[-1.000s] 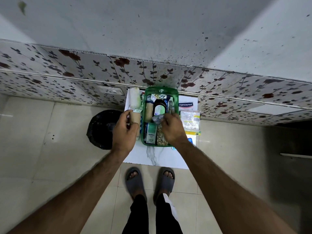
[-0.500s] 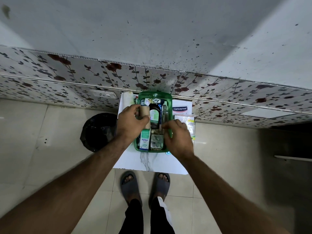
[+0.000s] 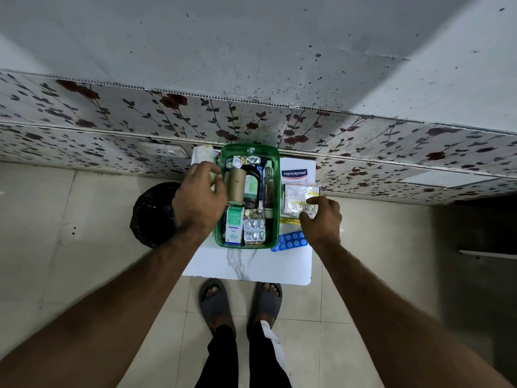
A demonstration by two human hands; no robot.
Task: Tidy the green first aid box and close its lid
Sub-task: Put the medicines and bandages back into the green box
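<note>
- Two hands were over the small white table (image 3: 251, 264): my left hand (image 3: 200, 197) hovered at the left wall of the green first aid box (image 3: 275, 219), fingers loosely curled and holding nothing I could make out, just beside the tan bandage roll (image 3: 235, 186) lying inside.
- My right hand (image 3: 321, 219) was spread open outside the box on its right, fingertips (image 3: 312, 201) touching the clear packet of plasters (image 3: 299, 196), gripping nothing.
- The box sat in the middle of the table, against the flowered wall panel (image 3: 112, 119), lid not in place, packed full: a dark bottle with a green label (image 3: 251, 187), a white-and-green Optibex carton (image 3: 233, 229), silver blister strips (image 3: 254, 233), a dark tube (image 3: 269, 198) along the right wall.
- Outside it lay a blue blister strip (image 3: 289, 241) touching the near right corner, a Hansaplast box (image 3: 296, 175) at the far right, and a white roll (image 3: 204, 155) at the far left.
- My left hand hid the table beside the box; the crinkled foil packets (image 3: 246, 159) at the far end were too small to read.
- A black bin (image 3: 152, 214) stood on the floor left of the table.
</note>
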